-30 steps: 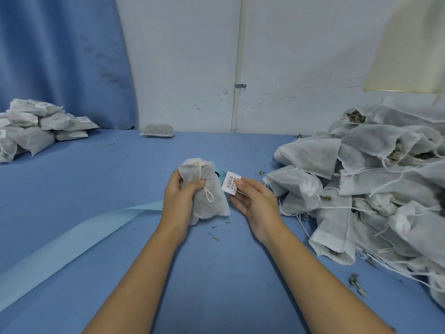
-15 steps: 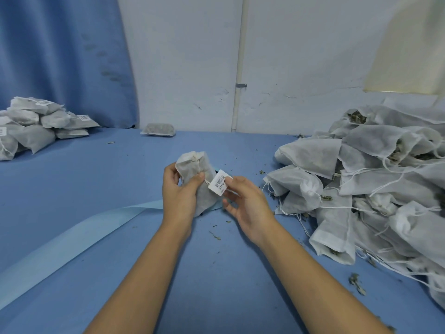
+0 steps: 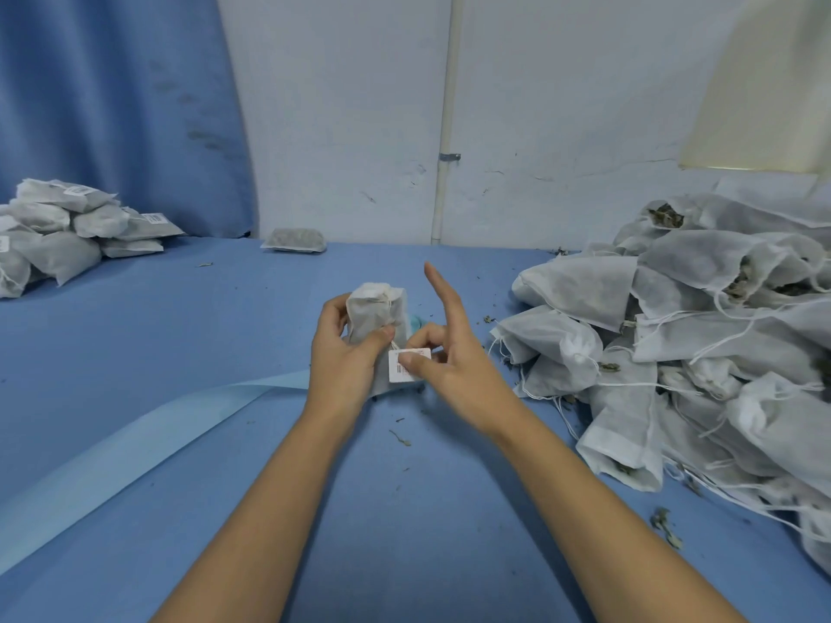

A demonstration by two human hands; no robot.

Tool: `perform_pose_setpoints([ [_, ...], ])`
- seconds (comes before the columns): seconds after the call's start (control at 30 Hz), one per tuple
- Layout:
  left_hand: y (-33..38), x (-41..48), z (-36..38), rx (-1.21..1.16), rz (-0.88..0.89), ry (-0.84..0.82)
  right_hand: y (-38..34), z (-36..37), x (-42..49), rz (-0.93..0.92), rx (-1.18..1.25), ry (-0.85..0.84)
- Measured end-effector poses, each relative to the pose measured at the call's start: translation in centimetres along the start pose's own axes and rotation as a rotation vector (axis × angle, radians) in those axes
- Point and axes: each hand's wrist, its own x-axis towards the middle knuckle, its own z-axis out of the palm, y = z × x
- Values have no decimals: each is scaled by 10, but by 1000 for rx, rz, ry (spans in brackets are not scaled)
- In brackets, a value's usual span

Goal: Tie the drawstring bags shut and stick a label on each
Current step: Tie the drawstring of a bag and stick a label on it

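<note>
A smooth blue table [image 3: 135, 353] carries a heap of soft, open-mouthed white nonwoven bags [image 3: 683, 344] at right and a smaller stack of flat labelled bags [image 3: 58, 236] at far left. Centre, the left hand [image 3: 346, 357] grips a puffy tied drawstring bag [image 3: 375, 314] upright. The right hand [image 3: 449, 353], forefinger raised, thumbs a small rectangular barcode label [image 3: 407, 366] onto the bag's lower front.
</note>
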Motion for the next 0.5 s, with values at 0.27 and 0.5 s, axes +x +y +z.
perform_pose_setpoints([
  [0.27,3,-4,2,80,59,-102,11,3,0,39,-138,62],
  [0.5,9,0,-6,-126,-154,-70,7,-4,2,305,-15,177],
])
